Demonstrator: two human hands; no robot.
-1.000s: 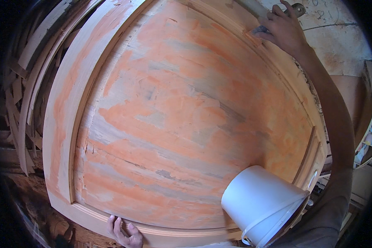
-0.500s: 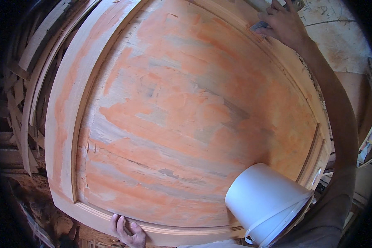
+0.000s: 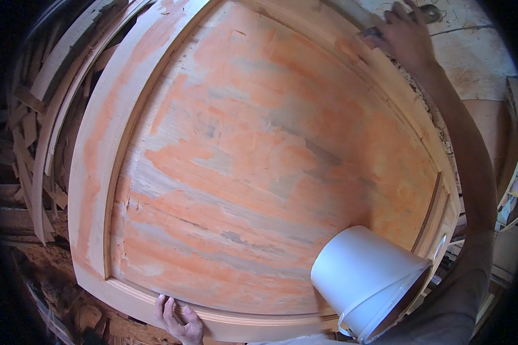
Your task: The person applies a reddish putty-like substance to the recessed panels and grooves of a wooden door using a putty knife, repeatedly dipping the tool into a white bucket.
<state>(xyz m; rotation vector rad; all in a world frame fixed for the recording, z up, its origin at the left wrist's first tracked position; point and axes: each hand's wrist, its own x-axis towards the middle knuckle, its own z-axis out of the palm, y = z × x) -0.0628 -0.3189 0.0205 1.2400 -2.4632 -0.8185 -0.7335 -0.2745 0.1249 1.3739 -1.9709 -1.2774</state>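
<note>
A large framed wooden panel [image 3: 253, 172], smeared with orange filler, fills the middle of the view. At its far right rail, my right hand [image 3: 406, 37] is closed around a putty knife [image 3: 430, 14]; the handle end sticks out past the fingers and the blade side is blurred against the wood. Orange filler [image 3: 345, 45] lies on the rail beside the blade. My left hand [image 3: 181, 323] rests at the near edge of the frame, fingers spread over the moulding, holding nothing loose.
A white bucket [image 3: 362, 282] with a handle lies tilted over the panel's near right corner, beside my right arm. Wood strips and offcuts [image 3: 37, 126] are heaped along the left. A pale, stained surface [image 3: 466, 57] lies beyond the panel at the far right.
My right hand with the putty knife has shifted slightly right and is blurred by motion. The left hand stays on the near edge. The whole view has shifted slightly.
</note>
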